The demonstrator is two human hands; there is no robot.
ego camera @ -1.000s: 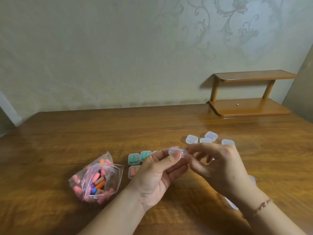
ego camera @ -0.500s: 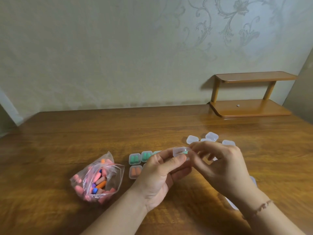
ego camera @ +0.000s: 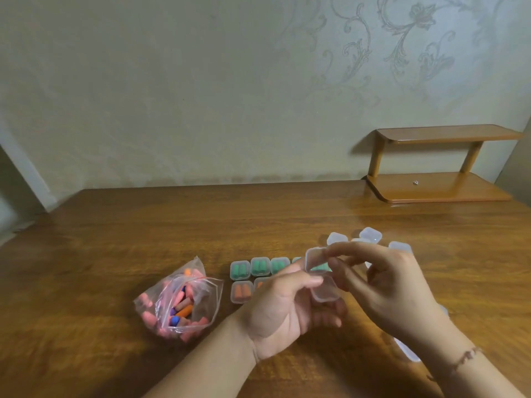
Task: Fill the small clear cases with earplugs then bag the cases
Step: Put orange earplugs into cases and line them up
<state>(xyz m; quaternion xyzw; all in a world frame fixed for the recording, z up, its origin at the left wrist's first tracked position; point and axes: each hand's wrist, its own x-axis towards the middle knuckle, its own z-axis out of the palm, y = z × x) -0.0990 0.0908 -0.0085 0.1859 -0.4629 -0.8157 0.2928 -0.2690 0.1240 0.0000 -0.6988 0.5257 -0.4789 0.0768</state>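
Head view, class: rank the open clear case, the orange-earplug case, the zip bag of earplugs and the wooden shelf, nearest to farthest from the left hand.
1. Open small clear plastic case: held in the left hand.
2. Closed clear case with orange earplugs: just left of it.
3. Clear zip bag of coloured earplugs: farther left.
4. Two-tier wooden shelf: far right, against the wall.

We can read no writing, label, brand, number or sign anywhere in this view.
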